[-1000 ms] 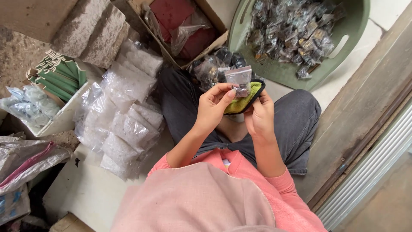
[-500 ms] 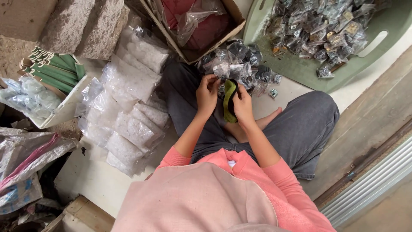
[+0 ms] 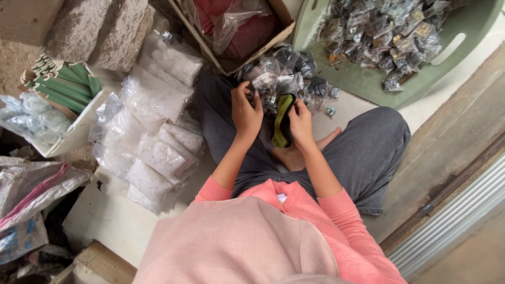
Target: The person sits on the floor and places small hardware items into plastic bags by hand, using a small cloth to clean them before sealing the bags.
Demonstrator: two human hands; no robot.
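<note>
The right hand [image 3: 301, 122] pinches a green-and-black pouch [image 3: 282, 121] held over the person's lap, while the left hand [image 3: 246, 111], fingers curled, touches small clear packets [image 3: 273, 84] piled just beyond. White-filled bags [image 3: 158, 137] lie left; a green tray [image 3: 368, 87] sits far right.

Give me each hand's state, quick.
Left hand: fingers curled on the pile of small bags.
Right hand: closed on the yellow-green pouch.
</note>
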